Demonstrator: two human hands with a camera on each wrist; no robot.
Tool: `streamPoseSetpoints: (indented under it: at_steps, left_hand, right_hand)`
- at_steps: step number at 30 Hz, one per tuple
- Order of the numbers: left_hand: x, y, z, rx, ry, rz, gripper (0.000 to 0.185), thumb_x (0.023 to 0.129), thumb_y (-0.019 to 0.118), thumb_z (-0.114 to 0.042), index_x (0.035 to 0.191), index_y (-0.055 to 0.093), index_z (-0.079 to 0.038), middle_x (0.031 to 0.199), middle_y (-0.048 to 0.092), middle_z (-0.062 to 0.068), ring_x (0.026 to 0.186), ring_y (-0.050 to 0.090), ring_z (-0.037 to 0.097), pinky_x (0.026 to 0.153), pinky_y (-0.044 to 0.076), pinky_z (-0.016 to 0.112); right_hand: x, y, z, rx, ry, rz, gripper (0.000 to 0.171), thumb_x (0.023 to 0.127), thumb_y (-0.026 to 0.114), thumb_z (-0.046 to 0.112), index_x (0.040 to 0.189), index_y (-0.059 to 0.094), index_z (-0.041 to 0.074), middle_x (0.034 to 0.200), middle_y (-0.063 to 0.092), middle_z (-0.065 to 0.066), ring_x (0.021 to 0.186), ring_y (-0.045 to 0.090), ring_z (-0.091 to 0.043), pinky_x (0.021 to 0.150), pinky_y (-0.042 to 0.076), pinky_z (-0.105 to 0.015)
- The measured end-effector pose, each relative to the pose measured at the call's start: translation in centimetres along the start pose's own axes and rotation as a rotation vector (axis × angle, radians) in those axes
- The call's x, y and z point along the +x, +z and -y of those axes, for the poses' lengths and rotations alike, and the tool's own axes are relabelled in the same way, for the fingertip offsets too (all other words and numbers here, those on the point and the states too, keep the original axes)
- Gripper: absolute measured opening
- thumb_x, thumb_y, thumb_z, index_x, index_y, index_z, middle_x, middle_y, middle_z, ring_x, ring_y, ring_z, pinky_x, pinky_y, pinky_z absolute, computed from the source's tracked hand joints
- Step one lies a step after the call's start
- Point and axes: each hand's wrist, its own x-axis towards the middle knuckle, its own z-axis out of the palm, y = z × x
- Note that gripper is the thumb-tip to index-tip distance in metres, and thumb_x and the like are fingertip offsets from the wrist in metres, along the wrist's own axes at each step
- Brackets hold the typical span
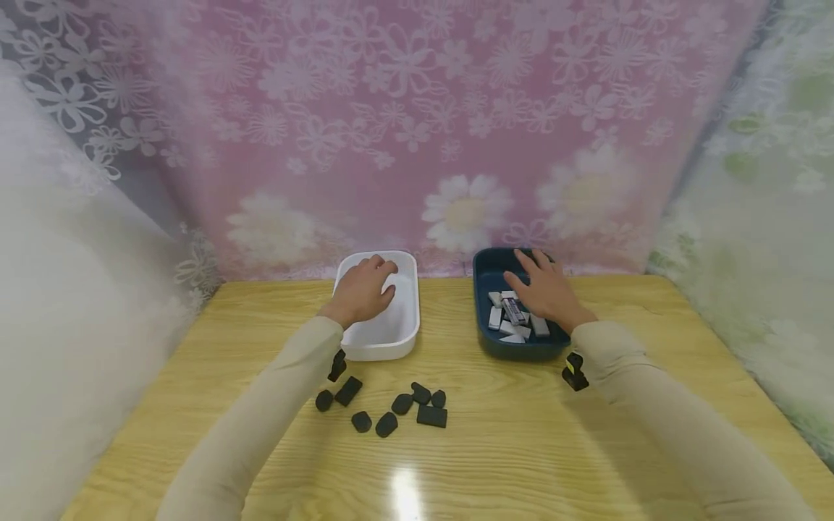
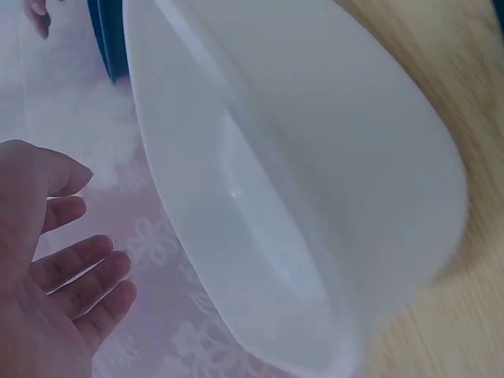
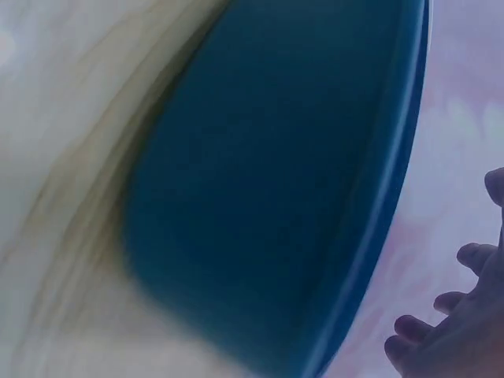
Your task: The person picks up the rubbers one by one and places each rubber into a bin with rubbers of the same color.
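My left hand (image 1: 365, 289) is over the white basin (image 1: 381, 351), fingers loosely bent, with nothing in its grasp. In the left wrist view that hand (image 2: 55, 260) has its fingers apart, beside the basin's rim (image 2: 260, 157). Above the right part of the dark blue basin (image 1: 521, 350) hovers my right hand (image 1: 546, 287), its fingers spread. Small white blocks (image 1: 512, 311), some with dark print, lie inside this basin in a loose heap. The right wrist view has the hand (image 3: 453, 323) past the blue wall (image 3: 268, 181), holding nothing; the blocks are hidden there.
Several small black pieces lie on the wooden table in front of the white basin, among them a rectangular one (image 1: 432, 416) and a rounded one (image 1: 386, 425). A flowered pink cloth (image 1: 391, 145) hangs behind the table, with pale cloths at both sides.
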Motion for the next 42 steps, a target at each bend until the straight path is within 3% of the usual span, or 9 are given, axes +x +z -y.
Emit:
streamPoseSetpoints:
  at_steps: [8,12,16,25,31,36,42]
  left_hand:
    - [-0.9,0.5,2.4,0.011,-0.070,-0.006,0.031,0.096,0.054,-0.019,0.124,0.056,-0.005,0.114,0.054,0.015,0.098,0.054,0.031,0.077,0.047,0.044]
    - [-1.6,0.6,3.7,-0.029,-0.154,0.015,0.038,0.096,0.053,-0.025,0.129,0.051,-0.005,0.120,0.051,0.017,0.104,0.053,0.032,0.083,0.046,0.046]
    - [-2.1,0.7,4.8,-0.073,-0.232,0.014,0.046,0.096,0.054,-0.030,0.134,0.047,-0.004,0.125,0.049,0.018,0.106,0.051,0.033,0.086,0.044,0.048]
    - [-2.6,1.5,6.0,-0.080,-0.291,0.010,0.049,0.097,0.050,-0.031,0.137,0.043,-0.003,0.127,0.048,0.020,0.105,0.054,0.033,0.084,0.046,0.047]
    - [-2.7,2.1,6.4,-0.180,-0.396,0.039,0.050,0.097,0.049,-0.029,0.134,0.042,0.004,0.124,0.049,0.021,0.106,0.054,0.033,0.086,0.047,0.046]
    - [-3.0,2.9,6.4,-0.266,-0.474,0.061,0.050,0.094,0.053,-0.016,0.134,0.035,0.008,0.118,0.054,0.024,0.100,0.059,0.034,0.080,0.051,0.043]
    - [-3.5,3.2,7.4,-0.326,-0.565,0.064,0.041,0.090,0.052,-0.005,0.126,0.039,0.008,0.110,0.058,0.025,0.092,0.063,0.035,0.070,0.054,0.041]
  right_hand:
    - [1.1,2.0,5.0,-0.023,-0.071,0.049,0.065,0.101,0.033,0.049,0.154,0.017,0.013,0.156,0.002,-0.021,0.138,0.008,-0.049,0.103,0.015,-0.066]
    - [2.0,3.4,6.7,0.007,-0.105,0.037,0.065,0.101,0.033,0.050,0.154,0.017,0.017,0.157,0.005,-0.019,0.138,0.009,-0.047,0.105,0.016,-0.063]
    - [3.0,4.7,7.7,0.028,-0.110,0.009,0.063,0.101,0.034,0.049,0.153,0.020,0.018,0.157,0.009,-0.018,0.138,0.013,-0.046,0.106,0.017,-0.061]
    - [3.4,6.8,9.4,0.056,-0.115,0.038,0.062,0.101,0.036,0.047,0.152,0.024,0.014,0.156,0.010,-0.019,0.140,0.008,-0.045,0.107,0.011,-0.061]
    - [3.2,7.4,10.8,0.086,-0.140,0.041,0.064,0.100,0.035,0.050,0.154,0.017,0.019,0.157,0.010,-0.018,0.141,0.008,-0.040,0.107,0.011,-0.062]
    - [2.8,7.7,11.9,0.166,-0.169,0.056,0.062,0.101,0.038,0.045,0.153,0.021,0.015,0.156,0.011,-0.020,0.140,0.012,-0.041,0.106,0.014,-0.062]
    - [2.1,7.9,13.4,0.207,-0.219,0.055,0.060,0.101,0.041,0.041,0.151,0.027,0.012,0.156,0.013,-0.019,0.141,0.013,-0.038,0.107,0.016,-0.059]
